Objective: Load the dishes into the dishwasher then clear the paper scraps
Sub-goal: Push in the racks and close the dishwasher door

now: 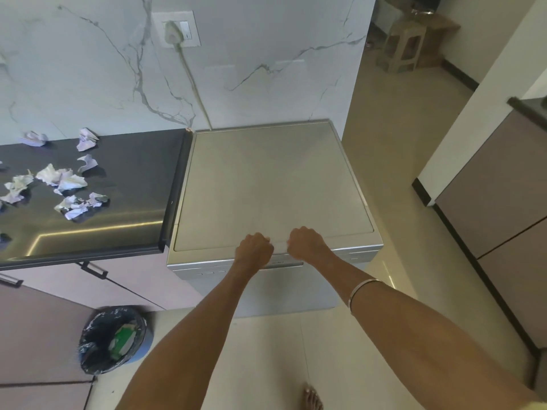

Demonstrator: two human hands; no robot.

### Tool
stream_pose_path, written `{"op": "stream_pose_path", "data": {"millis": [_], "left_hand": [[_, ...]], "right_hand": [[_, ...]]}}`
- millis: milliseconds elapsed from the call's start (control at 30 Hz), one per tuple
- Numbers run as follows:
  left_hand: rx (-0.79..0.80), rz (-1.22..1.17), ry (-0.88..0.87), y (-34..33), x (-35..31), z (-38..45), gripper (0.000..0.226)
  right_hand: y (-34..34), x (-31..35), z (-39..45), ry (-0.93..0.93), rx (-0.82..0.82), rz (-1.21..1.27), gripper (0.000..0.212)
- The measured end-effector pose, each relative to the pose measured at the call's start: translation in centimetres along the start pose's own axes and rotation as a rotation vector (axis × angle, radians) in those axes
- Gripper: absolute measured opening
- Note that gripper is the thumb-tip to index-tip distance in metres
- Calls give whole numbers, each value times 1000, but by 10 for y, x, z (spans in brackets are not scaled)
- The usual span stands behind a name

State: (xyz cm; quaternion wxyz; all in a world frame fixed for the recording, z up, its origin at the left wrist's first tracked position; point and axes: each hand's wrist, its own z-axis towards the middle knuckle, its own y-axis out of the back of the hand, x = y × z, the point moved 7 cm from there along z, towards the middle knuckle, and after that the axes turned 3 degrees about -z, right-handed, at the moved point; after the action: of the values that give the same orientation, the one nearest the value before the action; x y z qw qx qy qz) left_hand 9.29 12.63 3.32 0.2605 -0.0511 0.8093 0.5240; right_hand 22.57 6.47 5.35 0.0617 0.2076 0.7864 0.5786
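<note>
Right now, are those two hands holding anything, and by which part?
Both the left hand and the right hand are curled over the top front edge of the dishwasher, at the middle of its door; nothing loose is held.

A home kitchen — freestanding dishwasher (272, 187) beside a dark countertop (127, 184), marble-look wall (88, 69), cabinets (59, 335).

Silver dishwasher (266, 184); white paper scraps (63, 179); black countertop (133, 179)

Left grip (254, 249), right grip (306, 243) fisted.
</note>
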Motion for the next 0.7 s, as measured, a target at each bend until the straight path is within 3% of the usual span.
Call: {"op": "stream_pose_path", "data": {"millis": [133,333,700], "left_hand": [[-118,55,-20,27,-11,0,33],[-217,-7,-108,70,-8,27,36],[-259,37,-177,146,-4,134,38]], "right_hand": [[17,4,14,39,-18,48,29],[52,17,44,45,-71,7,50],[105,47,133,-32,-1,-2,53]]}}
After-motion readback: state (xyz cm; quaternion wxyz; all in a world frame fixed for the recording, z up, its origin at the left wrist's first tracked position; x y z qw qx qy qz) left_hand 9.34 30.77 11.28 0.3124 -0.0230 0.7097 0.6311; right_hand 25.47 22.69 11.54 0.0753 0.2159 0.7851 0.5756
